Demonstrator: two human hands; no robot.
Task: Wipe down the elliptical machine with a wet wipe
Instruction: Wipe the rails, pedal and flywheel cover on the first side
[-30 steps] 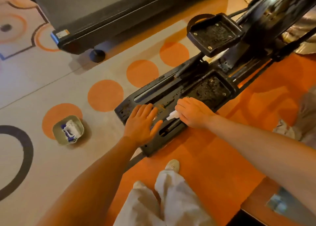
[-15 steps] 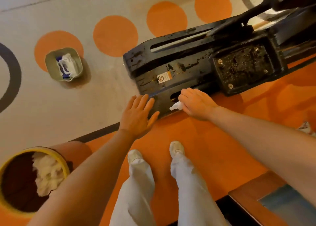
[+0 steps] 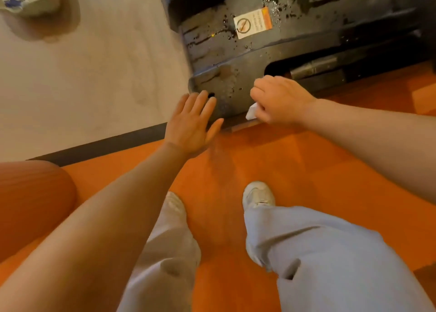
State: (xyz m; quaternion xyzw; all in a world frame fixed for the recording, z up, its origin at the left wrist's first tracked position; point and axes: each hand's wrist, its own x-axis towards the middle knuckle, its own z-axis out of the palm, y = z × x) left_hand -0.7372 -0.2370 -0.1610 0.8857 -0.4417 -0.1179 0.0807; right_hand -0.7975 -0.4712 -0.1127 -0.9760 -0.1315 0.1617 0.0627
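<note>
1. Hands: my right hand (image 3: 280, 99) is clamped on the wet wipe (image 3: 252, 111), fingers curled round it, and presses it to the near lower edge of the elliptical machine base (image 3: 295, 50). My left hand (image 3: 192, 123) is flat, fingers straight and spread, at the base's near corner; I cannot tell whether the fingertips touch the base.
2. Base: the black housing is spotted with grime around the warning label (image 3: 253, 23) and down to the near edge. I judge most of this face still unwiped.
3. Floor: the base sits where orange floor (image 3: 271, 160) meets the pale section. Keep the wipe off the floor to avoid picking up grit.
4. Wipe: only a white corner shows beside my fist. Work in overlapping strokes along the edge, pressing firmly on dried spots, and refold to a clean face once soiled.
</note>
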